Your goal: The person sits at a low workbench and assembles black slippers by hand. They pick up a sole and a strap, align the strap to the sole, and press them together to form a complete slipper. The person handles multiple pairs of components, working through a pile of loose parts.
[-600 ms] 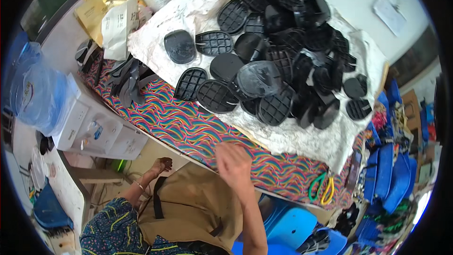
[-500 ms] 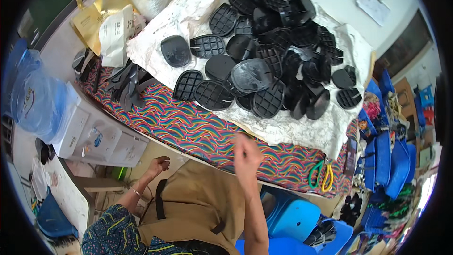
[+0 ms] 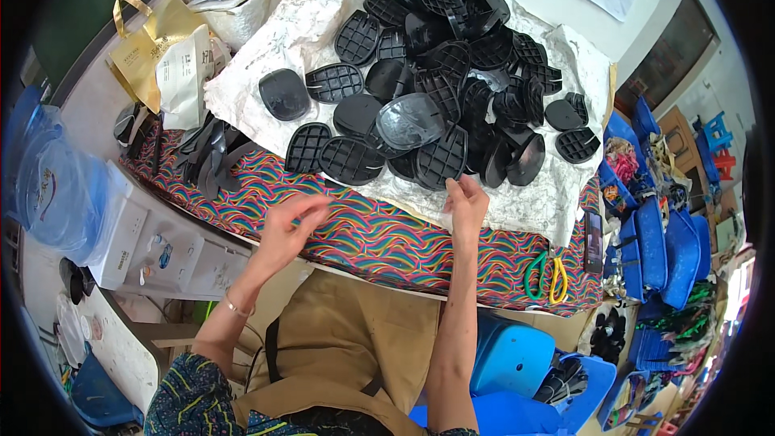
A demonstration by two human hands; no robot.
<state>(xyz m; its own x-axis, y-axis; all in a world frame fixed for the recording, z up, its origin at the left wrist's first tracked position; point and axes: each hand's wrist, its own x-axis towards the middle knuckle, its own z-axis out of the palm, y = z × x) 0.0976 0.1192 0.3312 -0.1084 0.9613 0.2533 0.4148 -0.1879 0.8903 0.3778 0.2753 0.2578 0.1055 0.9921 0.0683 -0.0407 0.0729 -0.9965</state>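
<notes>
A big heap of black ribbed shoe-sole pieces lies on a crumpled white sheet over a table with a rainbow wavy-patterned cloth. My right hand reaches to the near edge of the sheet, fingers pinched on a small pale scrap or the sheet's edge; which one is unclear. My left hand hovers over the patterned cloth, fingers loosely curled, holding nothing visible. A brown apron covers my lap.
More black strap-like pieces lie at the table's left end beside a gold paper bag. Green and yellow-handled scissors rest at the right front edge. A white water dispenser stands at left, blue stools and blue bags at right.
Both hands have risen from my lap to the table: the right hand moved forward to the sheet's edge, the left came up over the patterned cloth.
</notes>
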